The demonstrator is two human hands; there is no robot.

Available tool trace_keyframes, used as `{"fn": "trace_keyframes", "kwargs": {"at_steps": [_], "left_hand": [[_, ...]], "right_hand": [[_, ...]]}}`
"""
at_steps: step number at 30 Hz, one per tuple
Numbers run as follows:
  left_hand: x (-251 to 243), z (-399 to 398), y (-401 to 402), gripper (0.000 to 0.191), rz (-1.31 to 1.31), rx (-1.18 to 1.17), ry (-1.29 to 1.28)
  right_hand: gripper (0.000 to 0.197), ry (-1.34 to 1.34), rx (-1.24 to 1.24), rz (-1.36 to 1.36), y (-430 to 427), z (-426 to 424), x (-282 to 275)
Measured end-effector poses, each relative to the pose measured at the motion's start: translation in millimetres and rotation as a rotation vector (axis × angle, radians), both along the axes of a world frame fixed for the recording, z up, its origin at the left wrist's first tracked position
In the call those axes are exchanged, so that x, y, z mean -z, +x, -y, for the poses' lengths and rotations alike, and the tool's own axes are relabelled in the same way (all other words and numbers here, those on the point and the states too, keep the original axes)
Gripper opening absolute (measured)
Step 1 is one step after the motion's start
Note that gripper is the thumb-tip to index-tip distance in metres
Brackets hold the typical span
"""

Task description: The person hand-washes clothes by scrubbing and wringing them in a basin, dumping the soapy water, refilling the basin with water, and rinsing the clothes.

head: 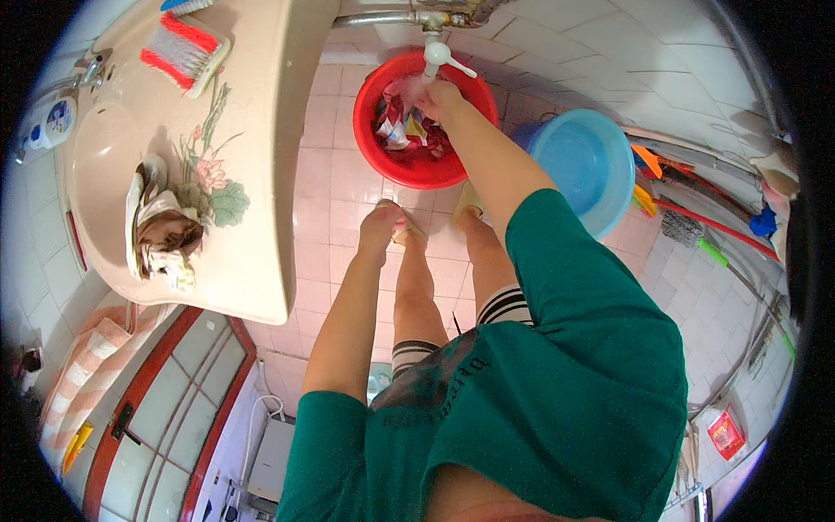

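Note:
Water runs from a white plastic tap [436, 55] into a red plastic basin [369, 153] on the floor. Wet cloth [408, 127], dark red with white and yellow patches, lies in the basin. My right hand [440, 101] is just below the spout, over the cloth; its fingers are partly hidden by the spray, so whether it grips anything is unclear. My left hand [383, 223] hangs in front of the basin, above a slippered foot, with the fingers curled. Nothing shows in it, though the palm is turned away.
A blue plastic tub [577, 163] stands right of the basin. To the left, a beige washbasin [261, 261] holds a crumpled cloth [166, 228] and a red-and-grey brush [182, 52]. Mop and broom handles [724, 228] lean along the right wall. A red-framed door [163, 404] is at lower left.

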State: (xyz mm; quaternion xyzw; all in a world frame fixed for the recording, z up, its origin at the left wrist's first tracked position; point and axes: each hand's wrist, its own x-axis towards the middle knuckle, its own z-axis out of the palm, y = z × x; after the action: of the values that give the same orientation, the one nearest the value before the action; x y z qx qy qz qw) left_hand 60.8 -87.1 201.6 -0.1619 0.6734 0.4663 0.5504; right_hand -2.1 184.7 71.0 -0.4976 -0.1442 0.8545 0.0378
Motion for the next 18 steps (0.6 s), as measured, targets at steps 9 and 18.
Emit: {"fn": "trace_keyframes", "kwargs": {"at_steps": [9, 18], "left_hand": [[27.0, 25.8, 4.0, 0.020, -0.167, 0.083, 0.008], [35.0, 19.6, -31.3, 0.024, -0.205, 0.190, -0.096]], "right_hand": [[0.013, 0.748, -0.644, 0.201, 31.4, -20.3, -1.0], [0.038, 0.918, 0.047, 0.146, 52.3, -22.8, -149.6]]}}
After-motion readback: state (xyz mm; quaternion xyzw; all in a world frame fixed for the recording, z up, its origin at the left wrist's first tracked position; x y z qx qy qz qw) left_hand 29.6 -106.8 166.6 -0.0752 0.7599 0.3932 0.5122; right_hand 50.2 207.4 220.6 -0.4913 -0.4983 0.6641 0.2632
